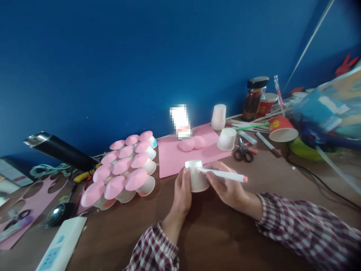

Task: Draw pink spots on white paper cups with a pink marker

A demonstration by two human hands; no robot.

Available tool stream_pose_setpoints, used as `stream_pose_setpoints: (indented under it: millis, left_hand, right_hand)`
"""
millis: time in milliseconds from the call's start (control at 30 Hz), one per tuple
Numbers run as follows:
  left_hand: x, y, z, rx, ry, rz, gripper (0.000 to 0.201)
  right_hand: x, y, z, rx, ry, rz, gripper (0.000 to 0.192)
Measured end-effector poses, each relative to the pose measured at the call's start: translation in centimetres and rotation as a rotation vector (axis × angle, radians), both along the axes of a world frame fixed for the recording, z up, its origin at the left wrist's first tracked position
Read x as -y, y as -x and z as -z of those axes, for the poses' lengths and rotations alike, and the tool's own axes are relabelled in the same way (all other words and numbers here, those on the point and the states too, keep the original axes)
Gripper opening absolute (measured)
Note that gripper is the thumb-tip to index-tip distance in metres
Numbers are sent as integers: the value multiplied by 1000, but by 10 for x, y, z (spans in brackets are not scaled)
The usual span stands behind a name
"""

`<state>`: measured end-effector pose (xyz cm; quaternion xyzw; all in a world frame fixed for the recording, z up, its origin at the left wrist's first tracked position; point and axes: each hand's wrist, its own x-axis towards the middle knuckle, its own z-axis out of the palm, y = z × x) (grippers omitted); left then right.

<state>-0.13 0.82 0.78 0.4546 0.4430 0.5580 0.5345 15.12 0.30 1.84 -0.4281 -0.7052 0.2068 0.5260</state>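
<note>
Upside down in front of me is a white paper cup (198,182), its closed end up. My left hand (182,192) is closed around its left side. My right hand (228,188) grips a white marker pen (224,174) with a pinkish-orange end, and the pen's other end points at the cup wall; whether it touches I cannot tell. Just behind the cup lies a pink paper sheet (170,160) with pink paper rounds (186,144) on it. Another white cup (226,139) lies tilted at the sheet's right edge.
Rows of cups with pink cone tops (122,165) stand at left. Stacked cups (219,117), scissors (243,152), loose markers (267,143), a red cup (282,128) and a jar (254,99) are at right. A power strip (63,241) lies front left. A blue wall (113,67) rises behind.
</note>
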Motion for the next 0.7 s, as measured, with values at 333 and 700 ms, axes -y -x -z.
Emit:
stream_pose_setpoints:
  millis: [333,700]
  left_hand:
    - [1,0,1,-166,15,-46,44]
    - [-1,0,6,-160,7,-30,41]
  right_hand:
    - [0,-1,1,34,-16,-39,8]
    - [0,-2,3,20,-26,-41,7]
